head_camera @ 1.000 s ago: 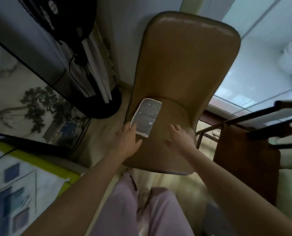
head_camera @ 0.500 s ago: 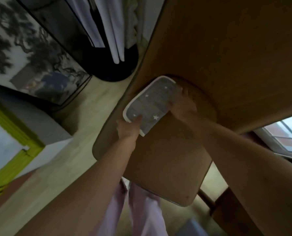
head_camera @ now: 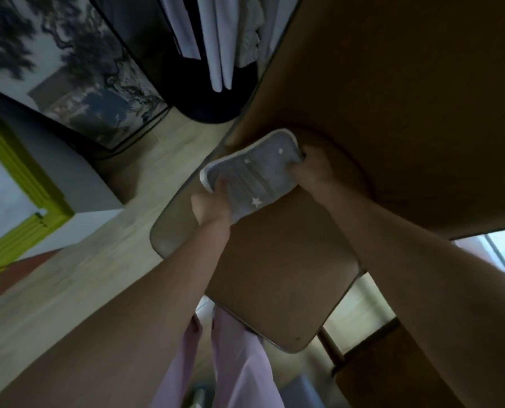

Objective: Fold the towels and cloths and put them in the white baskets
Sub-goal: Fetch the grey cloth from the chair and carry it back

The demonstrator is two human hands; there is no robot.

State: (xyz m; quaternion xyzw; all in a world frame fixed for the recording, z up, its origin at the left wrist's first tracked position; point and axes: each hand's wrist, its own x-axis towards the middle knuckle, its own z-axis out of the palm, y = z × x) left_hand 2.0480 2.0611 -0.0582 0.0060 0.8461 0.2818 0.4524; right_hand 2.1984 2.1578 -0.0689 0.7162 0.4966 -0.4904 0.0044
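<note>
- A brown padded chair (head_camera: 274,290) fills most of the view; its seat has rounded corners and a thin pale edge, and its tall backrest rises behind, curving out of sight at the top.
- A small grey cloth (head_camera: 254,175), folded flat, with a white border and a few white stars, lies at the back of the seat, just in front of the backrest.
- The left hand (head_camera: 213,204) grips the near left end of the cloth, thumb on top and fingers curled beneath.
- The right hand (head_camera: 311,169) holds the far right end, its fingers curled round the edge so that the tips are hidden.
- Both bare forearms reach in from the bottom corners; between them hang pale pink trouser legs (head_camera: 239,363).
- The floor (head_camera: 83,275) is light wood-look planking, blurred by movement.
- To the upper left a dark-framed panel (head_camera: 77,78) shows an ink-style picture of trees and a building.
- Beside it white garments (head_camera: 216,39) hang above a round black base (head_camera: 207,101).
- At the far left a lime-green frame (head_camera: 25,201) borders a pale surface.
- A strip of window (head_camera: 504,254) shows at the right edge, and a slim chair leg (head_camera: 329,344) shows under the seat.
- No brand, label or writing can be read anywhere; the whole scene is dim and soft.
</note>
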